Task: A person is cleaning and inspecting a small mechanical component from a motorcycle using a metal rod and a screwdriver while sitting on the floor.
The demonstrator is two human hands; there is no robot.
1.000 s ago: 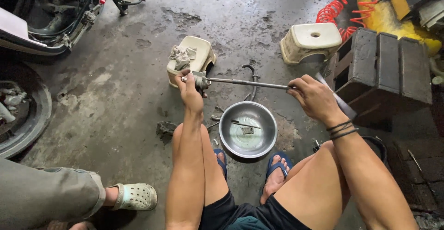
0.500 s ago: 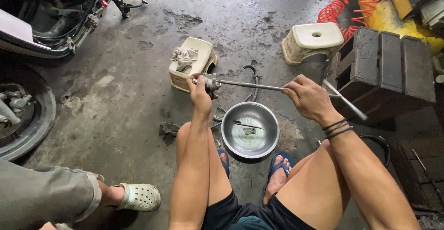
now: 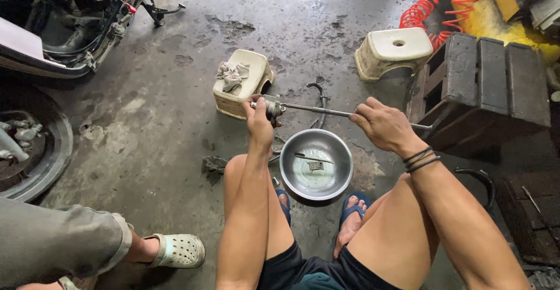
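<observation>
I hold a long thin metal rod (image 3: 318,111) level above a round metal bowl (image 3: 341,176) on the concrete floor. My left hand (image 3: 258,122) grips the rod's thick cylindrical end (image 3: 272,107). My right hand (image 3: 382,126) is closed around the shaft further right, with black bands on that wrist. The bowl holds a thin film of liquid and two small metal parts (image 3: 315,163). My knees and blue sandals frame the bowl.
A cream plastic stool (image 3: 251,95) on its side with a grey rag (image 3: 231,75) lies beyond my left hand. A second stool (image 3: 395,50), black crates (image 3: 484,86), a red coiled hose (image 3: 421,11), a motorcycle (image 3: 64,27), a tyre (image 3: 35,150), another person's leg in a white clog (image 3: 175,250).
The rod and both hands have drifted slightly right and toward me, now level over the bowl. The camera view shifted a little.
</observation>
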